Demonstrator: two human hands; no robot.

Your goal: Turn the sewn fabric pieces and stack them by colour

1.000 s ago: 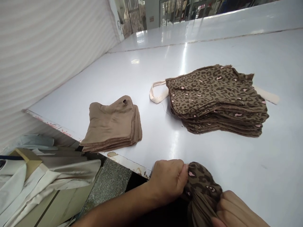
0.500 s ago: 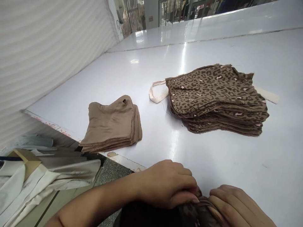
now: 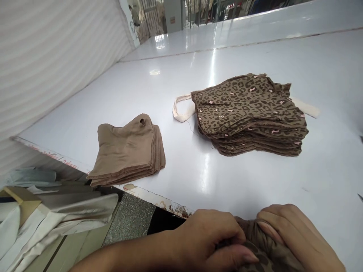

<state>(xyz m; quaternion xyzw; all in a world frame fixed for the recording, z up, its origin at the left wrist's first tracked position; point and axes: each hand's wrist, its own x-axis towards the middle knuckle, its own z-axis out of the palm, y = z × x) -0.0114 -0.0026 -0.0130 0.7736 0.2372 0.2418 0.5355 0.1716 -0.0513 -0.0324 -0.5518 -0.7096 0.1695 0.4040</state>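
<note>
Both hands grip a bunched piece of brown leopard-print fabric (image 3: 263, 247) at the bottom of the view, over the table's near edge. My left hand (image 3: 212, 238) is closed on its left side, thumb lying on top. My right hand (image 3: 297, 234) is closed on the other side, fingers curled into the folds. Much of the fabric is cut off by the lower edge. Ahead lies a stack of leopard-print fabric pieces (image 3: 246, 109), with a cream strip (image 3: 183, 109) looping out on its left. Farther left is a stack of plain brown fabric pieces (image 3: 127, 147).
The glossy white table (image 3: 181, 170) has a chipped near edge. A large white ribbed sheet or roll (image 3: 56, 56) stands at its left. Below the edge, pale cloth (image 3: 70, 215) and a yellow-brown cardboard piece (image 3: 25, 200) lie on a lower level. Metal bars (image 3: 198, 11) are in the background.
Both hands have shifted slightly right, and more of the bunched fabric shows between them. The view has turned a little, so the stacks appear farther left. The stacks themselves look unchanged.
</note>
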